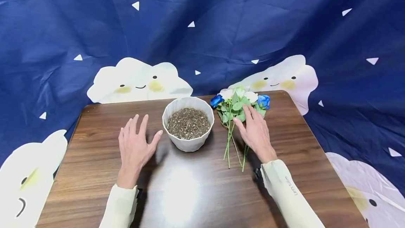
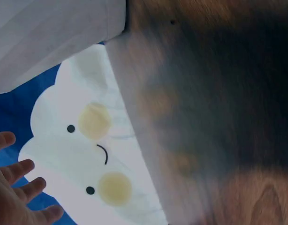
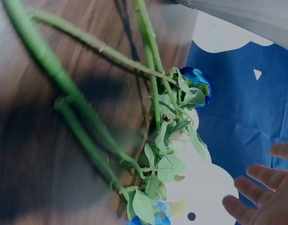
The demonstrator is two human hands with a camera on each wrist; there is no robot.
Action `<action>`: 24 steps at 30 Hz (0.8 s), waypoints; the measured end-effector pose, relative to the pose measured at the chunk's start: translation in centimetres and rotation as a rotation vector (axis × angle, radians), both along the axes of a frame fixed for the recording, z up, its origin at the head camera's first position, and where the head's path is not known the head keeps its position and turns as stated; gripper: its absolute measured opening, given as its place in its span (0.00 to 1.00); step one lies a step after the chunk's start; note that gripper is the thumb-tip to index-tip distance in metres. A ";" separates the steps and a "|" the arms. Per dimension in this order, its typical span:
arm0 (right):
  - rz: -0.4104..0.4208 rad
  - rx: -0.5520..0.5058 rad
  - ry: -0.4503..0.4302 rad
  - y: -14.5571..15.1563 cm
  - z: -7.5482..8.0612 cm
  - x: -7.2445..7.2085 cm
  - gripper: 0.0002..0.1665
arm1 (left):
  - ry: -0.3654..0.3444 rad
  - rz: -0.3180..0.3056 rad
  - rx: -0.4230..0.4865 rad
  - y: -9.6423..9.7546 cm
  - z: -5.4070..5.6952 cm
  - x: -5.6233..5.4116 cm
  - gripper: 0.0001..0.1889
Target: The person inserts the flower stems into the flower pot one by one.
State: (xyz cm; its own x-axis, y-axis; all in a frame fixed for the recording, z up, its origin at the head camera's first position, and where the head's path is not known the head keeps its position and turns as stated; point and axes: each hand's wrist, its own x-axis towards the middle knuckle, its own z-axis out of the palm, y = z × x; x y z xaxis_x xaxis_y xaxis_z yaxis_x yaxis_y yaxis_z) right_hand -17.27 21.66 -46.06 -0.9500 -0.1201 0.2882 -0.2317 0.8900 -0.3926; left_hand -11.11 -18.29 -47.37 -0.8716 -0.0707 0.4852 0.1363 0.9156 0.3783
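Note:
A white faceted pot (image 1: 188, 145) filled with brown soil (image 1: 188, 124) stands near the back middle of the table. To its left my left hand (image 1: 135, 149) hovers with spread fingers, holding nothing. Right of the pot lies a bunch of artificial roses: blue roses (image 1: 263, 101) at both ends, pale ones (image 1: 251, 96) between, with green leaves and long stems (image 1: 228, 147) pointing toward me. Over the leaves is my right hand (image 1: 257, 133), its fingers extended; whether they touch the bunch I cannot tell. In the right wrist view the stems (image 3: 55, 65) cross close to the camera.
Everything rests on a dark wooden table (image 1: 196, 200) with a bright glare spot near its front. A blue curtain (image 1: 202, 38) with white smiling clouds and small triangles hangs right behind the table and along both sides.

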 end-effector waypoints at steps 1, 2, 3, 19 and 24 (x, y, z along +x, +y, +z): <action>-0.006 -0.022 -0.016 0.0 0.0 -0.1 0.42 | -0.015 -0.007 0.034 0.1 0.0 0.0 0.39; -0.009 -0.045 -0.029 -0.1 0.0 -0.2 0.43 | -0.034 -0.014 0.071 0.2 0.1 0.0 0.39; -0.012 -0.074 -0.044 -0.1 0.0 -0.3 0.43 | -0.057 -0.022 0.113 0.3 0.1 0.0 0.38; -0.106 -0.567 -0.261 -0.7 -1.4 -3.2 0.30 | -0.204 -0.286 0.809 2.4 0.0 -0.7 0.35; -0.138 -0.668 -0.322 -1.5 -1.9 -3.7 0.30 | -0.249 -0.341 1.017 2.9 0.4 -1.1 0.33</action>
